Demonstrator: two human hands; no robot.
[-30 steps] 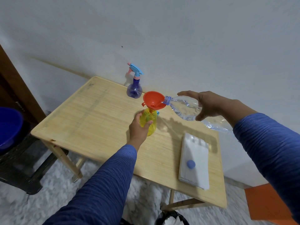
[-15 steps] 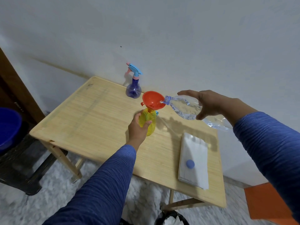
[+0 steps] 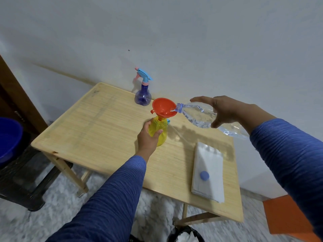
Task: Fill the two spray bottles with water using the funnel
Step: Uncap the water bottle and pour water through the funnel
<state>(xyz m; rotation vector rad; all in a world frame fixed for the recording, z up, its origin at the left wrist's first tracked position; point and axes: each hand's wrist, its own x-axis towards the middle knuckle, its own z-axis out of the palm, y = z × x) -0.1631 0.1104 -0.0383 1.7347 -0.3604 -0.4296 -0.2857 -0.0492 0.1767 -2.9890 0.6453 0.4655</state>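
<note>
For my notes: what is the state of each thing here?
yellow spray bottle: upright, head off, gripped by left hand
funnel: seated in its neck
water bottle: tilted, pouring, held by right hand
purple spray bottle: upright, head on

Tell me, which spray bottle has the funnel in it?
The yellow plastic spray bottle, gripped by the left hand, carries the orange funnel. The purple spray bottle keeps its blue trigger top.

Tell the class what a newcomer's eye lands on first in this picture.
The orange funnel stands in the yellow spray bottle mid-table, steadied by the left hand. The right hand tips a clear water bottle into it. Behind, by the wall, stands a capped purple spray bottle.
</note>
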